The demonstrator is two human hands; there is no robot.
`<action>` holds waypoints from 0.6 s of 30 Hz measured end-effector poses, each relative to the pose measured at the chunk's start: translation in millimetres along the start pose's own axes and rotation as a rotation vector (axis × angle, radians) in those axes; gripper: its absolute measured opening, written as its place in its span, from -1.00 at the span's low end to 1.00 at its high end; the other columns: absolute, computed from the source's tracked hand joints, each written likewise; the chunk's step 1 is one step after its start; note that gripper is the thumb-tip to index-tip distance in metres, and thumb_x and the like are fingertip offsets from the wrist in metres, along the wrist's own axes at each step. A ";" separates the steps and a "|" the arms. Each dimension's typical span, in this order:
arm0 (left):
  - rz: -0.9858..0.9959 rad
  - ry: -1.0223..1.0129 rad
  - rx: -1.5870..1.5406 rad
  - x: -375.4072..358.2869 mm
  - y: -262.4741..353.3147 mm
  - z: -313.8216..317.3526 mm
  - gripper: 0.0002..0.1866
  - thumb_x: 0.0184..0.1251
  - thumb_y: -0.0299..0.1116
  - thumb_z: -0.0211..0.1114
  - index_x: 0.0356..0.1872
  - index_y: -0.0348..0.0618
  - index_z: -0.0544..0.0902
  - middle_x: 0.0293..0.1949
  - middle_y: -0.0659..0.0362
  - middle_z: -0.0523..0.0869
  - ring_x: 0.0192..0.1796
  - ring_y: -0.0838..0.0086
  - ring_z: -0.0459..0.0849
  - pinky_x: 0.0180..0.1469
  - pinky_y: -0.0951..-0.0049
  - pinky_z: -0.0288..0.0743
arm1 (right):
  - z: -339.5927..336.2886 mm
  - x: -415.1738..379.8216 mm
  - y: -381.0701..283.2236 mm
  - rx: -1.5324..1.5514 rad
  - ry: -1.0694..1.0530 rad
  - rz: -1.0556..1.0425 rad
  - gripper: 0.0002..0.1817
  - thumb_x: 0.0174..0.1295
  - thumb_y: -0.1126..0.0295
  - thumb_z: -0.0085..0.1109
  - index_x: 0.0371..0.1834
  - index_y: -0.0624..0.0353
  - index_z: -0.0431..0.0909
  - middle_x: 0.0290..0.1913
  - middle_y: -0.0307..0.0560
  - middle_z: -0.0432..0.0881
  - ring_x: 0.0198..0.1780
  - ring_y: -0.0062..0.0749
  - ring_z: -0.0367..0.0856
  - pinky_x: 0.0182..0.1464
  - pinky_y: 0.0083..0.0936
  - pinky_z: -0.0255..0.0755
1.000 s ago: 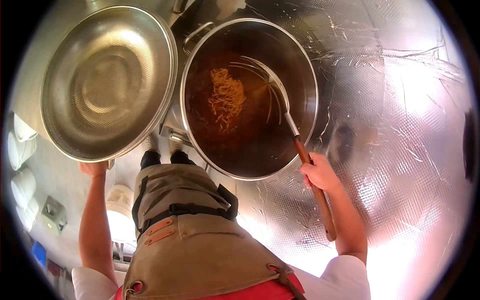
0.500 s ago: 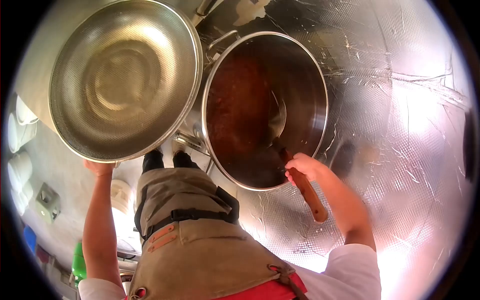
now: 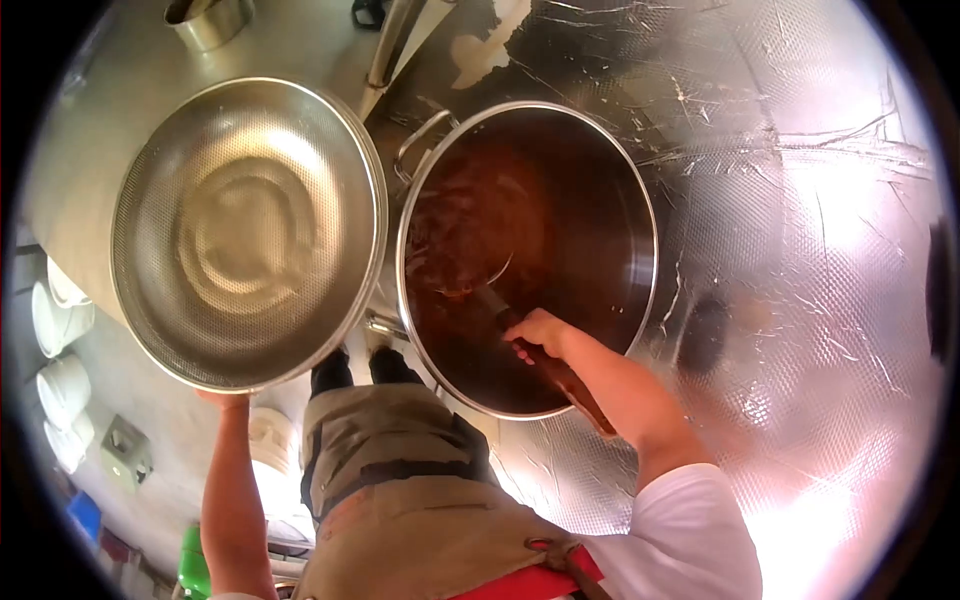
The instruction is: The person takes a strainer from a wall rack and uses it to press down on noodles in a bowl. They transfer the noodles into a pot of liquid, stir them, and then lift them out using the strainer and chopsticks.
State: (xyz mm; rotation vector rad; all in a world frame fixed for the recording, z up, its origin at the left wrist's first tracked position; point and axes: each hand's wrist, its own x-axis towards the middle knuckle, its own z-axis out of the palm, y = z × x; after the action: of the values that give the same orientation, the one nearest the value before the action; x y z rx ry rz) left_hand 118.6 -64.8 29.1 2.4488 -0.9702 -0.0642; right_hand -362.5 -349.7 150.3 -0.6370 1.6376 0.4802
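A deep metal pot [image 3: 640, 290] holds a dark reddish-brown liquid [image 3: 490, 200]. My right hand [image 3: 537, 336] is closed round the brown wooden handle [image 3: 575, 385] of a ladle, above the pot's near part. The ladle's head is mostly sunk in the liquid, with only a curved edge showing. To the left, a wide, round perforated metal strainer [image 3: 245, 235] is held up by its near rim in my left hand [image 3: 222, 398], whose fingers are mostly hidden under the rim. The strainer looks empty inside.
Crinkled foil-like metal surface [image 3: 780, 260] surrounds the pot's right side. A small metal container [image 3: 210, 22] stands at the upper left. White buckets [image 3: 62, 390], a grey-green block [image 3: 126, 452] and a green object [image 3: 193, 562] are at lower left.
My right hand has moved left over the pot, and the ladle's head has sunk into the liquid. The strainer and my left hand appear lower in view; the camera view has also shifted.
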 end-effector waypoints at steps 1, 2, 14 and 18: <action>-0.001 -0.001 0.006 -0.2 -1.3 -0.9 -0.32 -0.05 -0.06 0.50 0.15 -0.10 0.56 0.07 0.17 0.66 0.10 0.32 0.63 0.11 0.38 0.48 | -2.3 2.5 -4.2 -0.015 0.039 -0.048 -0.83 0.10 0.52 0.29 -0.49 0.36 0.49 -0.59 -0.03 0.51 -0.61 -0.29 0.52 -0.62 -0.35 0.40; 0.003 -0.005 0.010 0.3 -1.8 -0.4 -0.32 -0.05 -0.06 0.50 0.14 -0.10 0.56 0.07 0.17 0.66 0.10 0.32 0.63 0.11 0.38 0.49 | -7.0 3.4 -3.5 -0.064 0.072 -0.082 -0.83 0.10 0.51 0.29 -0.49 0.36 0.49 -0.60 -0.04 0.50 -0.63 -0.31 0.51 -0.64 -0.37 0.39; 0.015 -0.020 0.026 5.0 -7.3 0.6 -0.33 -0.05 -0.07 0.51 0.13 -0.11 0.56 0.06 0.19 0.67 0.09 0.34 0.63 0.09 0.40 0.49 | -33.1 -86.2 32.4 -0.592 0.340 -0.197 -0.70 0.14 0.37 0.23 -0.31 0.48 0.47 -0.56 0.10 0.60 -0.61 -0.29 0.62 -0.52 -0.38 0.52; 0.021 -0.035 0.020 5.0 -7.4 3.0 -0.33 -0.05 -0.07 0.51 0.13 -0.11 0.56 0.05 0.19 0.67 0.08 0.34 0.64 0.09 0.40 0.49 | -57.6 -91.6 30.5 -0.880 0.312 -0.110 -0.59 0.18 0.24 0.21 -0.19 0.48 0.49 -0.50 0.21 0.64 -0.55 -0.23 0.66 -0.36 -0.34 0.59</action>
State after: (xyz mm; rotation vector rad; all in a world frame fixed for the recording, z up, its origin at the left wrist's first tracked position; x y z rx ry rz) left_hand 126.3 -64.8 23.7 2.4631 -1.0160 -0.0907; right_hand -417.1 -350.6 248.6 -1.5012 1.6246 1.0777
